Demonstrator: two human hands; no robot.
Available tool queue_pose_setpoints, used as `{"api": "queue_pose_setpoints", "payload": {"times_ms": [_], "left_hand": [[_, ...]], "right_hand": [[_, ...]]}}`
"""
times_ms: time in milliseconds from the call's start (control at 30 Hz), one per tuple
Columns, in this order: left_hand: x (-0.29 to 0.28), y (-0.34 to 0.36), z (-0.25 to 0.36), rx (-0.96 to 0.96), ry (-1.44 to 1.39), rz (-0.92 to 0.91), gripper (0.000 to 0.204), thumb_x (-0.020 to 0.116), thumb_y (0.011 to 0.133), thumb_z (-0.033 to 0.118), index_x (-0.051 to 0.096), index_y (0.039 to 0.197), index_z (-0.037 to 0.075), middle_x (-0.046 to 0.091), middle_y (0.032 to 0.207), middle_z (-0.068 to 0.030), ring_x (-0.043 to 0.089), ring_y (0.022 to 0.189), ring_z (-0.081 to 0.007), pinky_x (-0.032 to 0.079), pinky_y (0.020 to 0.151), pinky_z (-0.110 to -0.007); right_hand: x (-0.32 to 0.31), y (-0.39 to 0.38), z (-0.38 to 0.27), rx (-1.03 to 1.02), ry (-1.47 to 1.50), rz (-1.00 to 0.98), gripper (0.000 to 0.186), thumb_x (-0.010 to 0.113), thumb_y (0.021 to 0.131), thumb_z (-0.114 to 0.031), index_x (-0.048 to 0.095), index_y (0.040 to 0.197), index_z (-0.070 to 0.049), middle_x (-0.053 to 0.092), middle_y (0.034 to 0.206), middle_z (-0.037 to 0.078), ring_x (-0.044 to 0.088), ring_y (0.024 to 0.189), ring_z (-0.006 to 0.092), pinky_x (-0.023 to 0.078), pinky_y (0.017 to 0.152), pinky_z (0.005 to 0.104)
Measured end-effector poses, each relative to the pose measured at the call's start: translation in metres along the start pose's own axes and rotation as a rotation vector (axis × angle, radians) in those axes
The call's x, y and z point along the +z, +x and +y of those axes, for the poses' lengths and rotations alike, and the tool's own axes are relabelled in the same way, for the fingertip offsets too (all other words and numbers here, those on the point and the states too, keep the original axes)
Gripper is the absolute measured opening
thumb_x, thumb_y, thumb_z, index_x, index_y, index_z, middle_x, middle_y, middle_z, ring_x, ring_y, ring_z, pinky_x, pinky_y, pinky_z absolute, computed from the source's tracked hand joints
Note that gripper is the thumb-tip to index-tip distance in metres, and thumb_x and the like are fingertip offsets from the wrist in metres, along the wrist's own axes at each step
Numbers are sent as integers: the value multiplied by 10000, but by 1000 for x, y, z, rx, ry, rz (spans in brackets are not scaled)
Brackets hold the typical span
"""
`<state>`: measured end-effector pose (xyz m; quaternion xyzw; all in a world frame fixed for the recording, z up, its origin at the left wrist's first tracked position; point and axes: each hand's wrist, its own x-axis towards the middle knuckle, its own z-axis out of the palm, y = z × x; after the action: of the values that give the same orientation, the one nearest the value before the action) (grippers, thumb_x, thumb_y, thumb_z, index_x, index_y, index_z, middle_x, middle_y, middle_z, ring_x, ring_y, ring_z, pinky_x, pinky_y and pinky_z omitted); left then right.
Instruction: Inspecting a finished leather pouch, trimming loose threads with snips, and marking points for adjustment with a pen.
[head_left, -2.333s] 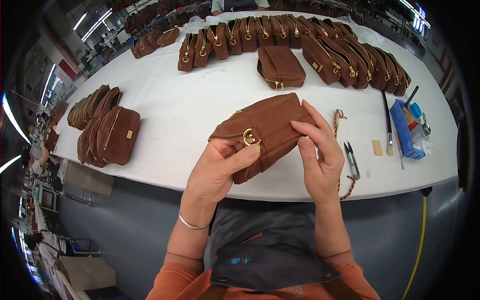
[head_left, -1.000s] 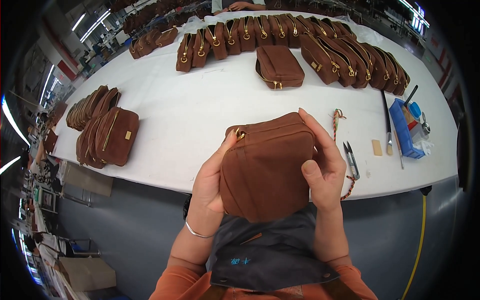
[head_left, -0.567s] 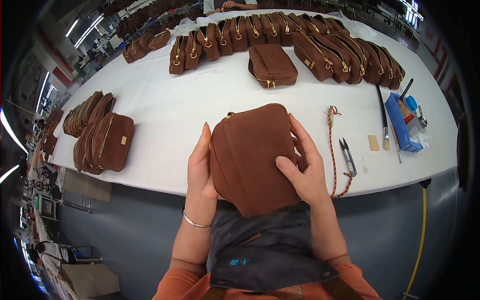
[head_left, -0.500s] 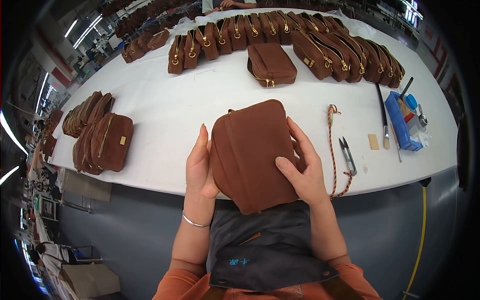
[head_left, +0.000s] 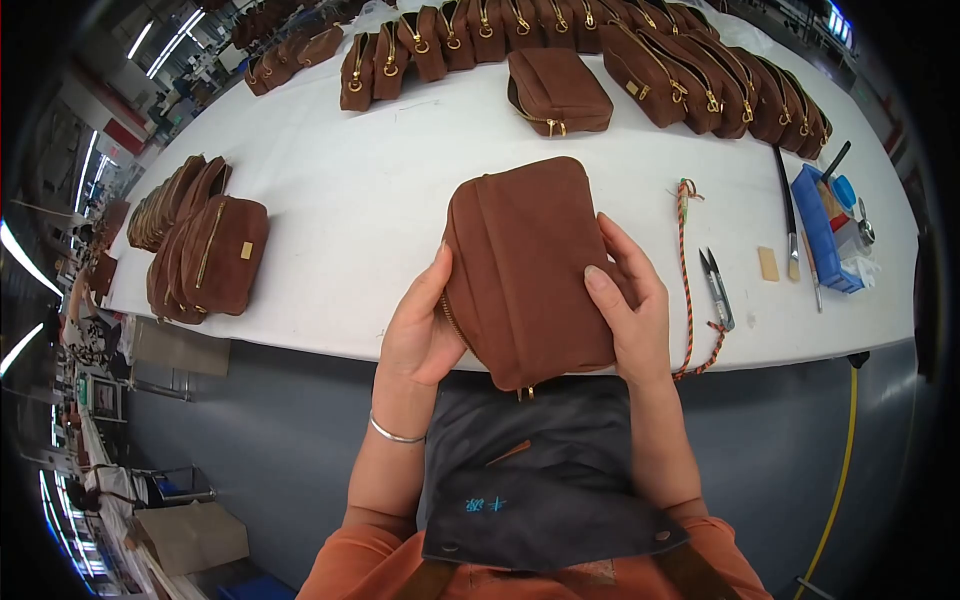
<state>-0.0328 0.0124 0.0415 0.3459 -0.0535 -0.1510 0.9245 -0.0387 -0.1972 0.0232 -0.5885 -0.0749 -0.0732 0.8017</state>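
A brown zippered pouch point(head_left: 535, 270) is held up in front of me, over the near edge of the white table. My left hand point(head_left: 415, 320) grips its left side, thumb at the edge beside a strip of zipper; the fingers are mostly hidden behind it. On the opposite side my right hand point(head_left: 638, 310) clasps the pouch, with the thumb on its face and the fingers round the edge. Gold zipper pulls point(head_left: 527, 393) dangle from its lower end. Past it lies another closed-looking brown pouch point(head_left: 562, 90) with gold pulls.
Open brown pouches point(head_left: 485, 35) stand in rows along the back, with larger ones point(head_left: 690, 80) at back right. More pouches point(head_left: 228, 262) are stacked at left. To the right lie thread snips point(head_left: 716, 290), a striped cord point(head_left: 686, 270), a brush point(head_left: 786, 210) and a blue bin point(head_left: 822, 230).
Both hands have shifted the pouch slightly right, and its zipper pulls now show at the bottom. The view has tilted down a little, so the table items sit higher.
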Motion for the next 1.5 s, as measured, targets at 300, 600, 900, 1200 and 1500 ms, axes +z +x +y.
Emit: {"api": "queue_pose_setpoints", "payload": {"times_ms": [300,600,900,1200,1500], "left_hand": [[7,-8,-3,-2,115,48,465,399,1048,301,426,1388,-16,529,1362,-132,534,1241,-222,469,1021,-378],[27,-11,-3,92,239,120,396,431,1046,282,520,1282,-23,618,1238,-108,607,1109,-164,508,938,-319],[31,-15,-5,180,334,90,362,425,1051,241,542,1276,-17,633,1209,-87,607,1078,-129,500,917,-296],[36,-16,-6,202,342,93,358,425,1051,231,542,1268,-29,638,1191,-87,611,1060,-127,500,904,-286],[31,-13,-5,157,321,106,375,439,1043,247,525,1286,-26,620,1234,-110,611,1096,-155,503,930,-307]], "right_hand": [[3,-9,-18,-459,-768,101,400,700,845,-82,607,1231,-34,580,1238,136,563,1133,248,477,923,319],[24,-4,-40,-836,-928,-172,210,721,705,11,656,905,9,591,852,79,577,753,223,441,637,335],[23,-5,-69,-831,-1240,-405,264,683,692,-11,642,950,24,594,880,112,579,751,248,444,635,349],[21,9,-70,-813,-1122,-473,238,695,642,57,621,863,7,579,830,88,571,733,229,460,642,332],[8,6,-63,-402,-519,-268,103,675,763,58,649,845,2,635,837,61,606,699,116,496,615,237]]}}
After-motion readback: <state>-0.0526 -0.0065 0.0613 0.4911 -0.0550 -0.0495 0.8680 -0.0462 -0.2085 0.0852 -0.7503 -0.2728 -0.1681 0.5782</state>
